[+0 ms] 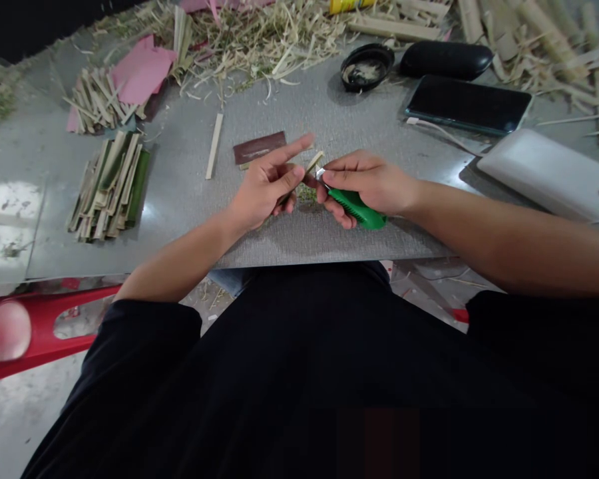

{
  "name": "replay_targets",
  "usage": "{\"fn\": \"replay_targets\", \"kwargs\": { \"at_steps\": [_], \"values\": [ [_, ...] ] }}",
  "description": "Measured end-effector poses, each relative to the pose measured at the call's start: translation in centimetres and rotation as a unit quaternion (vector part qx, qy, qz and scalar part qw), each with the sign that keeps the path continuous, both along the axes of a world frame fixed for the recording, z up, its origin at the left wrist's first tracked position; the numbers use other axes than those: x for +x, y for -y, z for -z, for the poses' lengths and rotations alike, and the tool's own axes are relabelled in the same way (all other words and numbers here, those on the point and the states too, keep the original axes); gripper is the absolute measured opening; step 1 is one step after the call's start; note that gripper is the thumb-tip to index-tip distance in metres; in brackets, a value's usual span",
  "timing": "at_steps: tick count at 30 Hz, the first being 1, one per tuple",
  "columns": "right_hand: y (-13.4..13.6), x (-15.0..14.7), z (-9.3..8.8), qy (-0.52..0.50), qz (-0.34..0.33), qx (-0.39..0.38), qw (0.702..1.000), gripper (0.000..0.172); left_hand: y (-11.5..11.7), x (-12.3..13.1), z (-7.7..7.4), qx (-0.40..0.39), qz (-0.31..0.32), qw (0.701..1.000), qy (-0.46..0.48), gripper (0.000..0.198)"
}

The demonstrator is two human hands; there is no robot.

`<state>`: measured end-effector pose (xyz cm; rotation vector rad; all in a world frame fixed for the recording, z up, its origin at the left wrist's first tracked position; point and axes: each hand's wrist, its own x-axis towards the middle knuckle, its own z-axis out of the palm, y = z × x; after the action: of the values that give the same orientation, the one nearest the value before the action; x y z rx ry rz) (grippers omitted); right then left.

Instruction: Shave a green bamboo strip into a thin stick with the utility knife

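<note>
Between the thumb and fingers of my left hand [269, 183] is a thin bamboo strip [315, 160], its pale end pointing up and to the right. The index finger of that hand stretches out past it. My right hand [372, 181] is closed around a green utility knife [358, 210], whose short blade is at the strip's near end, close to my fingertips. Whether the edge touches the strip I cannot tell. A few greenish shavings [308, 193] lie on the table under the hands. Just beyond my left hand rests a flat brown piece [259, 147].
A single bamboo strip [214, 146] lies left of my hands, with a pile of cut strips [110, 187] further left. Pink paper [144, 69] and heaped shavings [259, 40] cover the back. A black dish [367, 68], phone [469, 104] and white power bank [549, 174] lie right.
</note>
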<state>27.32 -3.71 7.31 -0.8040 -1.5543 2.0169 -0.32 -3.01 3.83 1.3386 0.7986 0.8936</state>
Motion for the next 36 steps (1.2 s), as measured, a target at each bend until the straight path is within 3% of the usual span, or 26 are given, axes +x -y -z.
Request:
{"fn": "replay_targets", "kwargs": {
  "at_steps": [13,20,24,31,36],
  "values": [
    [0.7,-0.6,0.1,-0.024,0.058,0.011,0.998,0.049,-0.2,-0.1,0.2,0.042,0.016,0.999,0.004,0.045],
    [-0.1,-0.6,0.6,-0.050,0.161,0.033,0.985,0.051,0.3,0.3,-0.1,0.003,0.015,1.000,-0.001,0.042],
    [-0.1,-0.4,0.2,-0.024,0.112,0.024,0.993,0.049,0.7,0.4,-0.9,-0.021,-0.015,0.999,-0.035,0.046],
    [-0.3,0.0,0.8,-0.035,0.013,0.040,0.999,0.049,1.1,0.9,-1.7,-0.055,-0.024,0.997,-0.050,0.037],
    [-0.1,0.0,0.5,-0.022,0.012,0.033,0.999,0.046,1.1,0.9,-1.5,-0.065,-0.017,0.997,-0.046,0.038]
  ]
}}
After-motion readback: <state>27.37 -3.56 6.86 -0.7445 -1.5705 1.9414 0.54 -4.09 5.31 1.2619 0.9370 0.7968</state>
